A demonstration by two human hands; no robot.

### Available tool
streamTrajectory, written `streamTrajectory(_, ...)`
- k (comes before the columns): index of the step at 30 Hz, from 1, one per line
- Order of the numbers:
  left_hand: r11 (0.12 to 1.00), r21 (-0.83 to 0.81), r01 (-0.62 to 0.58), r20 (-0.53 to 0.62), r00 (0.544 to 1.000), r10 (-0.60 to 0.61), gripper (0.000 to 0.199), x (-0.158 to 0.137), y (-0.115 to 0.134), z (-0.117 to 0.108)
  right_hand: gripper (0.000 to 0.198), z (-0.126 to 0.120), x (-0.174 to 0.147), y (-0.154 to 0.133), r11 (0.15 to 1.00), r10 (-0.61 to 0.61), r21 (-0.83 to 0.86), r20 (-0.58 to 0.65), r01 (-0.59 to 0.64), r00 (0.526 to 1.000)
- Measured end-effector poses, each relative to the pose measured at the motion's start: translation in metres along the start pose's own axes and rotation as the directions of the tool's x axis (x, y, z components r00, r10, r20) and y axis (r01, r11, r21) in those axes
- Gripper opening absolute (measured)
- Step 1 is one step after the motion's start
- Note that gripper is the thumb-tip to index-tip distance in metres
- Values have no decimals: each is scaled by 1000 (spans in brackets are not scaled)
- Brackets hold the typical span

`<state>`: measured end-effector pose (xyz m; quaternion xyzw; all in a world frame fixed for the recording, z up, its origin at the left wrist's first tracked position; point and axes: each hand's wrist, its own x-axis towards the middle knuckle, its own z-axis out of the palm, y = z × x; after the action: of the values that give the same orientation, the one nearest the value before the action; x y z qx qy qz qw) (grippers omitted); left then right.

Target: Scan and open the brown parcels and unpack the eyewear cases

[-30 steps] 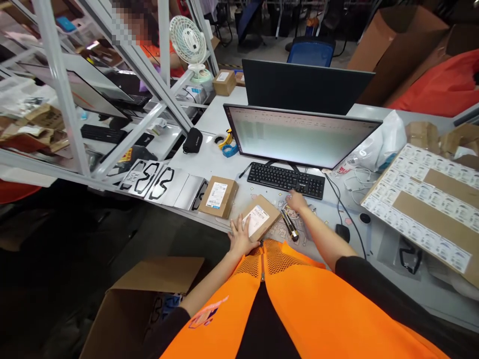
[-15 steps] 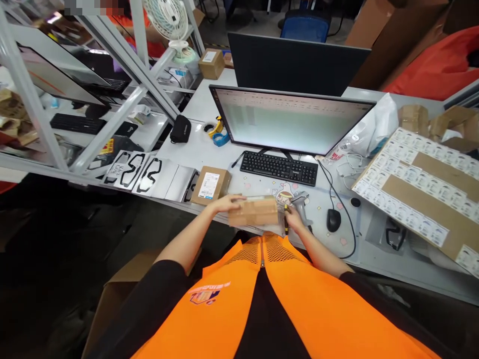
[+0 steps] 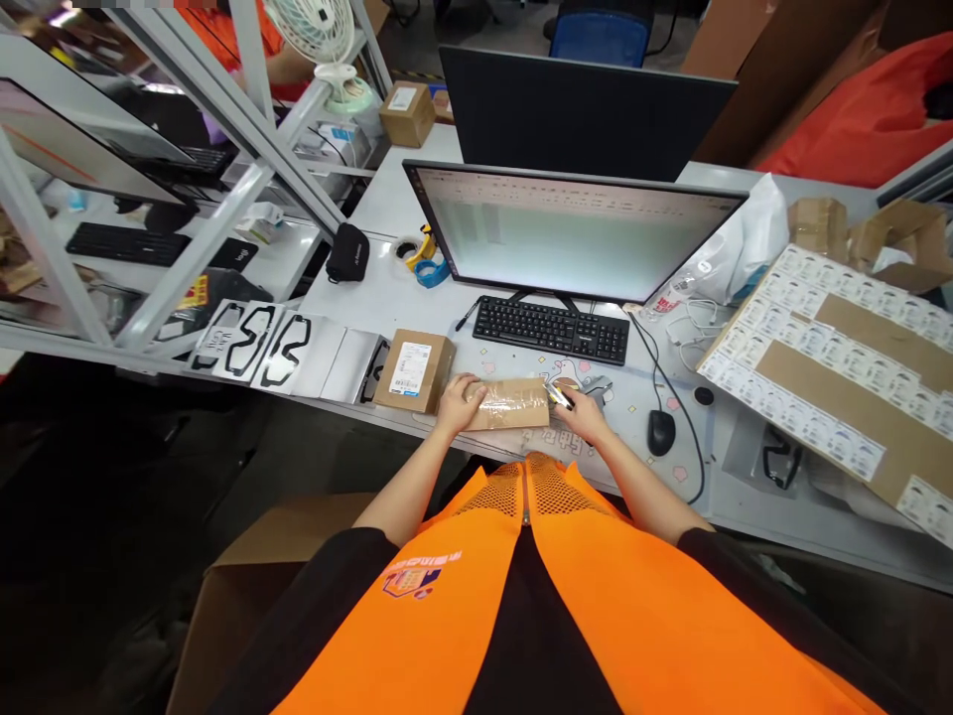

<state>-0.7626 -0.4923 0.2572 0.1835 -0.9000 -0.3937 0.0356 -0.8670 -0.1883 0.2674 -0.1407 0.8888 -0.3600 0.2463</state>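
Nearest, we have the orange vest (image 3: 447, 606), with an open carton (image 3: 245, 586) low on the left. Ahead of the vest, at the near edge of the desk (image 3: 387, 298), we find the taped box (image 3: 510, 407), clear tape across its upper face, between both hands. We mark the left hand (image 3: 455, 404) as clasped on its left end. The right hand (image 3: 584, 415) is closed around a yellow-and-black cutter (image 3: 560, 397), tip at the box's right end; whether it touches, we can't tell. Just left, we log a labelled box (image 3: 415, 370), then flat printed packs (image 3: 287, 353) in a row. To the right we note the mouse (image 3: 661, 433) and, farther right, a cardboard sheet (image 3: 826, 382) covered in stickers. Beyond the hands, we get the keyboard (image 3: 551, 330), then the lit monitor (image 3: 573, 238). Left of that, we see a blue tape ring (image 3: 432, 273) and a black pouch (image 3: 347, 253). Farther back, we list a small carton (image 3: 407, 114), the dark second monitor (image 3: 581, 114), a pale fan (image 3: 317, 28) far left and a blue chair (image 3: 600, 38).
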Motion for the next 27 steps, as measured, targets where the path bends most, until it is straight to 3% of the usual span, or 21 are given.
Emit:
streamTrajectory(10, 1000, -19, 9, -2, 1000, -9, 23, -1, 0, -1, 58, -2, -6, 2, 999, 2, -38, 4, -2, 1000)
streamTrajectory(21, 996, 3, -85, 23, 996, 85, 24, 6, -13, -2, 58, 5, -8, 5, 1000, 13, 0, -46, -13, 999)
streamTrajectory(27, 995, 15, -104, 27, 994, 103, 23, 12, -16, -4, 53, 4, -25, 13, 999, -33, -21, 29, 33, 999)
